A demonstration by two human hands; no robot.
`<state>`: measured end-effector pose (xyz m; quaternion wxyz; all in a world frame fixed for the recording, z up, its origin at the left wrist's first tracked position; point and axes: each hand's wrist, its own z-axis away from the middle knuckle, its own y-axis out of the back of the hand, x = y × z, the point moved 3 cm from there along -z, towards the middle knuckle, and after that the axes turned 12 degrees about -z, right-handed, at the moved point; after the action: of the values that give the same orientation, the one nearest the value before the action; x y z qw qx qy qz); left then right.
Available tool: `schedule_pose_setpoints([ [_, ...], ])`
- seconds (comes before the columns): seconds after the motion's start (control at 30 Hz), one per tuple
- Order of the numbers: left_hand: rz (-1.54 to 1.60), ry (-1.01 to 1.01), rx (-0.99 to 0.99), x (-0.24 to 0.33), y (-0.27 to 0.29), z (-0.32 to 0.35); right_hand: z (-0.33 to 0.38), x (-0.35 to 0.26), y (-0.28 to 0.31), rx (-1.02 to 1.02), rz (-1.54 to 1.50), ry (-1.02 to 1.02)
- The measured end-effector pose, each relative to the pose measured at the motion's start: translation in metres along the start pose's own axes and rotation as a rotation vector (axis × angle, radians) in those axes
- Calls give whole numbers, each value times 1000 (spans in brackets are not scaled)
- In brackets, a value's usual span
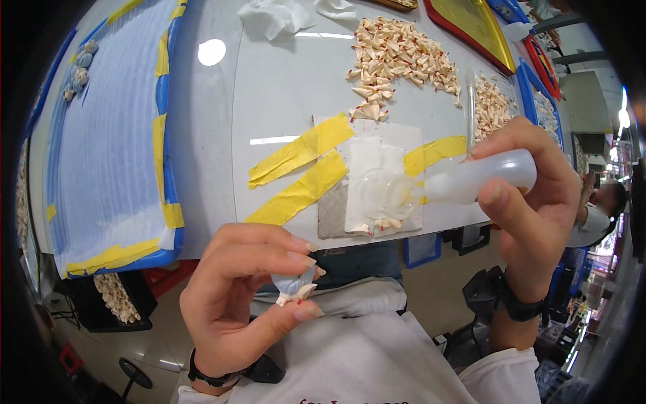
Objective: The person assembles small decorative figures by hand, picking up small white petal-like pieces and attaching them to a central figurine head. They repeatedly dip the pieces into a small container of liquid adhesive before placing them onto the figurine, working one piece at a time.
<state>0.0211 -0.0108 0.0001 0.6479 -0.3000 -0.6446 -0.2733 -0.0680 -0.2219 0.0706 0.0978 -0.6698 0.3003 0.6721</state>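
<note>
My left hand is closed, pinching a small light-blue figurine piece with a cream, red-tipped part at its lower end. The fingers cover much of this piece. Gripped in my right hand is a pale translucent squeeze bottle, lying nearly sideways with its narrow end toward the left. That end is at a small clear round dish on a white pad. Whether anything comes out of the bottle I cannot tell. Several cream red-tipped pieces lie just below the dish.
A heap of cream red-tipped pieces covers the far table. Yellow tape strips flank the grey board. At left, a blue-edged tray lined with pale sheeting holds light-blue figurines. A red-rimmed yellow tray stands far right.
</note>
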Motion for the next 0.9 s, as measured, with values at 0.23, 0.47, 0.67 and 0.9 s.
schedule_pose_setpoints([
  [0.23, 62, -17, -58, -1, 3, 1, 1, -8, -2, -33, 104, 84],
  [0.47, 48, 1, -51, -1, 2, 1, 4, -7, -1, 13, 66, 13],
  [0.67, 44, -11, -8, -3, 1, 2, 10, 12, 4, 136, -174, -58],
  [0.9, 43, -18, -21, -2, -3, 2, 14, 20, 9, 131, -343, -215],
])
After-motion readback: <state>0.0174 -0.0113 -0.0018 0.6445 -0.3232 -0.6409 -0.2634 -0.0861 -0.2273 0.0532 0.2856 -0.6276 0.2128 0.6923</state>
